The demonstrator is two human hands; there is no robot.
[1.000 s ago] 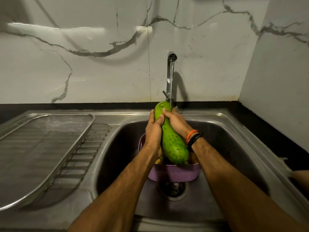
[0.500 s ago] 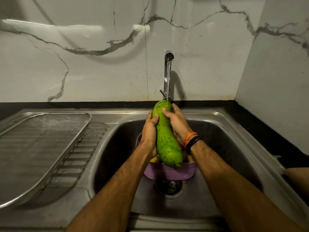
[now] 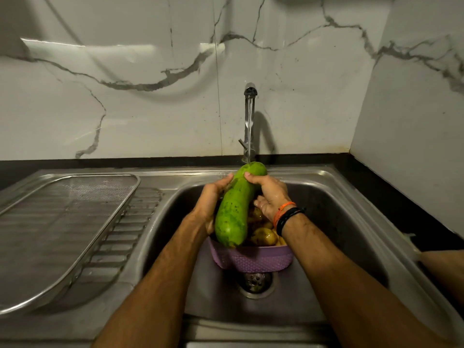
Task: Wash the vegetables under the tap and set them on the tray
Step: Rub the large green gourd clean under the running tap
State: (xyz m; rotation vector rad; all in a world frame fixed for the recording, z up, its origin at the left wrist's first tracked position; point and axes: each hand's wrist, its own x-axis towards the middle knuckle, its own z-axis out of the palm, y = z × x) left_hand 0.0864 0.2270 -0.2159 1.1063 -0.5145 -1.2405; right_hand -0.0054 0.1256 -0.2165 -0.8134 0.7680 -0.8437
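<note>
While the gourd (image 3: 237, 205) sits tilted under the tap (image 3: 249, 121) stream, tray (image 3: 67, 222) holds nothing washed: early stage by my read. Potatoes (image 3: 262, 234) wait in the basket (image 3: 253, 258) below. Left hand (image 3: 209, 202) fingers wrap the gourd's left side, right hand (image 3: 270, 194) fingers clamp its top end. Tray lies well left of both.

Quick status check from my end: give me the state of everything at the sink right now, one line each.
tap: on, water running onto the gourd's top end
green gourd: held tilted over the basket, being rinsed
left hand: grips the gourd's side
right hand: holds the gourd near its top
purple basket: in the sink, holding yellowish vegetables
mesh tray: on the drainboard, nothing on it yet
drain: unplugged
</note>
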